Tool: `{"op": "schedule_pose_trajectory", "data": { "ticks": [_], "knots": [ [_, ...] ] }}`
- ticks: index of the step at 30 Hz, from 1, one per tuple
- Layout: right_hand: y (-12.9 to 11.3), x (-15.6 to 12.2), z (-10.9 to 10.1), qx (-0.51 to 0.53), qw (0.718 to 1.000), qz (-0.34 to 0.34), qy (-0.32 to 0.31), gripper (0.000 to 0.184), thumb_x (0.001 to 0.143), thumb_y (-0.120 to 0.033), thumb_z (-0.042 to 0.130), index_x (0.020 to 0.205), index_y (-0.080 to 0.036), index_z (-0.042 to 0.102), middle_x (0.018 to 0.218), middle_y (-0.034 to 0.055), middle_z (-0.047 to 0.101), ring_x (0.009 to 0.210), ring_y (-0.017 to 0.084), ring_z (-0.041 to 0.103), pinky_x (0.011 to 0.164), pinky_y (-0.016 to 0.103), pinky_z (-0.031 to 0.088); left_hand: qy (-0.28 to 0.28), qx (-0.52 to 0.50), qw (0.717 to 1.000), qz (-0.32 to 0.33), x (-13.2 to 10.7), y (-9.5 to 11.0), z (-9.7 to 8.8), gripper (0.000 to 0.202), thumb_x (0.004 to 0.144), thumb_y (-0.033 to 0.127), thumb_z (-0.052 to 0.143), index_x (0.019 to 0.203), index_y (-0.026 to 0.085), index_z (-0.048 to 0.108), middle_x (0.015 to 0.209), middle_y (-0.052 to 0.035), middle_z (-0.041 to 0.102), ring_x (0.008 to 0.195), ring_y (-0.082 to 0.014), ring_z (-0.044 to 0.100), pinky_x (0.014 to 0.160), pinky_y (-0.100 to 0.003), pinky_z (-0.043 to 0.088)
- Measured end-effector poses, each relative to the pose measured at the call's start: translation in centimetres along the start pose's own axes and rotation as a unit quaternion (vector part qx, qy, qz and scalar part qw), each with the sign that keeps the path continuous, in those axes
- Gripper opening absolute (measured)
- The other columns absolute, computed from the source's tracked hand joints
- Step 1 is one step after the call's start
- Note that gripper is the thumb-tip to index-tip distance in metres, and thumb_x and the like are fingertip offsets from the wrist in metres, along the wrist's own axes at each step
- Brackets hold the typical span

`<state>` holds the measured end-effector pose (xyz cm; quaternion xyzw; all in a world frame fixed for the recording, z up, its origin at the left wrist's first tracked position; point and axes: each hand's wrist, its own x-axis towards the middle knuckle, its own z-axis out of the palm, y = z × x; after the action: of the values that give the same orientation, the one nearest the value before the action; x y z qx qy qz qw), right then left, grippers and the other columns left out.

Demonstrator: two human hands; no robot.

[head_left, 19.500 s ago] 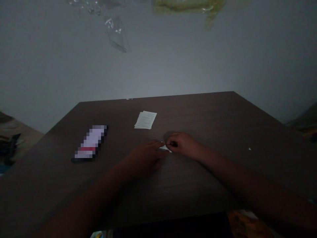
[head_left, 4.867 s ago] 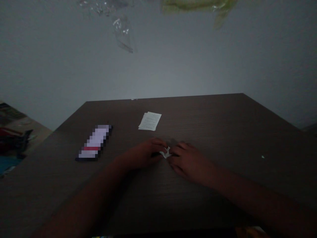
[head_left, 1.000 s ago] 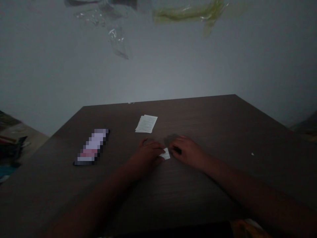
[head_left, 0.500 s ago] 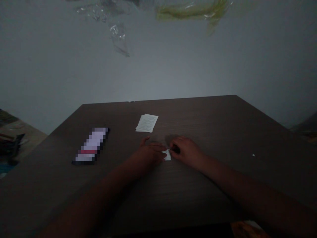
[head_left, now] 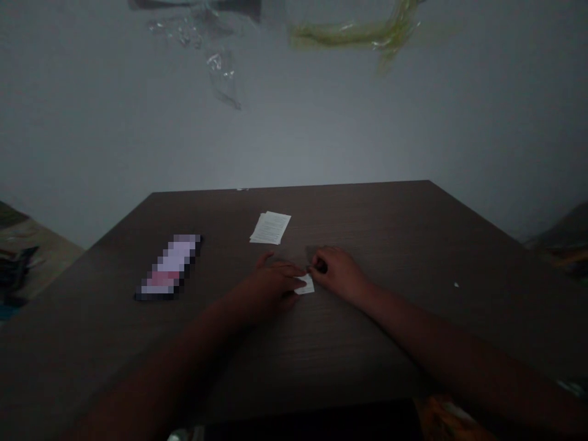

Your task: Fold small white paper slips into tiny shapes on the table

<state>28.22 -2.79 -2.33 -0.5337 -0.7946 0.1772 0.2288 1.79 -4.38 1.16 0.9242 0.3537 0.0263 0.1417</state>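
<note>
A small white piece of paper (head_left: 305,285) lies on the table near the middle of the view. My left hand (head_left: 271,285) rests over its left part with fingers stretched out and spread, the thumb raised slightly away. At the upper right corner of the paper, my right hand (head_left: 339,269) is curled, its thumb and fingertips pinched together on that edge. Fingers of the left hand hide part of the paper. Beyond both hands sits a small stack of printed paper sheets (head_left: 271,228).
A phone (head_left: 169,266) with a blurred-out screen lies on the left of the brown table (head_left: 367,214). A tiny white scrap (head_left: 456,284) is at the right. Behind the table rises a wall (head_left: 349,122) with clear and yellow plastic tape (head_left: 349,37) on it.
The view has shifted slightly. More of the small paper shows between my hands, as my left fingers have spread a little; the right hand keeps its pinch at the corner.
</note>
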Motion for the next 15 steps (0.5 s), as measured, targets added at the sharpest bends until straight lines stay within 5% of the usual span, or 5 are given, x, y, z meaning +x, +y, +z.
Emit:
{"op": "schedule_pose_trajectory", "data": {
  "ticks": [9,15],
  "knots": [
    [0.6,-1.5,-0.9,-0.031,0.988,-0.137,-0.069,0.017,0.114,-0.017,0.08,0.125,-0.023,0.092,0.126,0.0126,0.086,0.123,0.032,0.076,0.115,0.05,0.059,0.042,0.001,0.999,-0.024,0.6,-0.3,1.3,0.043,0.112,0.018,0.087,0.153,0.032,0.087,0.16,-0.0078,0.088,0.16,-0.0387,0.073,0.153,-0.078,0.027],
    [0.0,-2.3,-1.2,-0.057,0.988,-0.123,-0.074,0.026,0.119,-0.025,0.079,0.139,-0.027,0.095,0.141,0.0167,0.085,0.138,0.039,0.071,0.123,0.06,0.059,0.035,-0.028,0.998,-0.04,0.4,0.3,0.5,0.028,0.108,0.027,0.096,0.135,0.028,0.091,0.155,-0.0092,0.089,0.157,-0.0417,0.072,0.151,-0.082,0.027]
  ]
}}
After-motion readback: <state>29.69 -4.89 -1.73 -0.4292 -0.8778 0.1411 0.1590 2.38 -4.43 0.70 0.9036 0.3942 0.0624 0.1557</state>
